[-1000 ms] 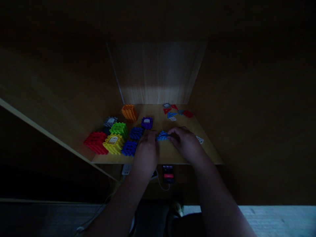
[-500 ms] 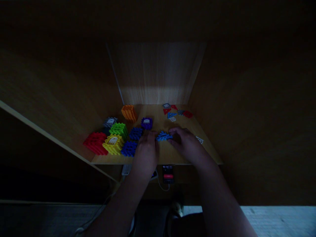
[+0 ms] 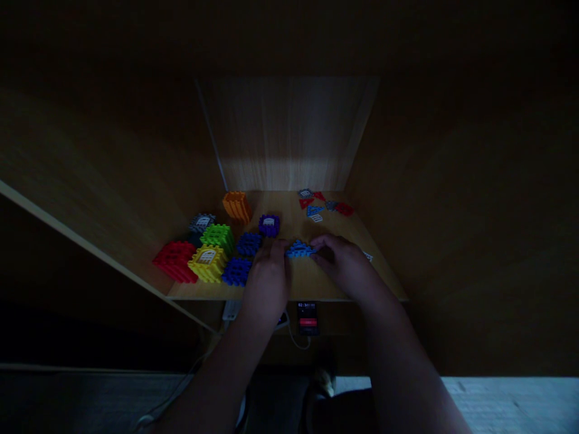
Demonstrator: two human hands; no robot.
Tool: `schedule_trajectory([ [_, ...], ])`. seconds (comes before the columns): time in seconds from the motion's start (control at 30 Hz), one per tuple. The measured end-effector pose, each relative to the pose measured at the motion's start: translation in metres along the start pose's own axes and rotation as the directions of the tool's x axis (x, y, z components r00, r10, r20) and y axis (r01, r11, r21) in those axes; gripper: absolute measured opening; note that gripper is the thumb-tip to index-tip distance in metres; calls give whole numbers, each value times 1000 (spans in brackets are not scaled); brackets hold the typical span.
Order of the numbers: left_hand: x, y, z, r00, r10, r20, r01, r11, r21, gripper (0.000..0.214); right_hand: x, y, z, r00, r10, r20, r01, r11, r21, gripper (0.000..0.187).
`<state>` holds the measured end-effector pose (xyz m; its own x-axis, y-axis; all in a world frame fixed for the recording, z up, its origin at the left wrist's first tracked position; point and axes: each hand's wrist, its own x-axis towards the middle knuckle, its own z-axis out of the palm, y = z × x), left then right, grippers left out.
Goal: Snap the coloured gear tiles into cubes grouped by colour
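Note:
A light blue toothed plastic piece (image 3: 299,248) lies on the wooden desk (image 3: 312,283) between my two hands. My left hand (image 3: 269,276) grips its left side with the fingers curled. On its right side my right hand (image 3: 344,263) pinches it with bent fingers. Just left of my left hand stand two dark blue blocks (image 3: 243,256). A purple block (image 3: 269,225) sits a little behind the held piece. The scene is very dim.
Red (image 3: 175,260), yellow (image 3: 208,263), green (image 3: 218,235), grey (image 3: 201,222) and orange (image 3: 237,205) blocks crowd the desk's left. Several flat red, blue and grey pieces (image 3: 322,204) lie at the back right. A small device with a red screen (image 3: 308,318) hangs below the desk edge.
My right hand has shifted slightly left and nearer along the light blue piece. My left hand and the blocks have stayed where they were.

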<state>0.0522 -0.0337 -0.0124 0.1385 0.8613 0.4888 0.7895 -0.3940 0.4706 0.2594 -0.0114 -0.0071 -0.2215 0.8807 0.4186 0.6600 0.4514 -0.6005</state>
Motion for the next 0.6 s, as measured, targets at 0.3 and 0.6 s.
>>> schedule_trajectory([
  [0.3,0,1,1,1000,4,-10,-3,1000,30,36,0,-1,-4,998,-68,-16,68,998,-15,12],
  [0.6,0,2,0,1000,-10,2,9,999,37,37,0,0,-3,999,-50,-8,50,998,-28,13],
])
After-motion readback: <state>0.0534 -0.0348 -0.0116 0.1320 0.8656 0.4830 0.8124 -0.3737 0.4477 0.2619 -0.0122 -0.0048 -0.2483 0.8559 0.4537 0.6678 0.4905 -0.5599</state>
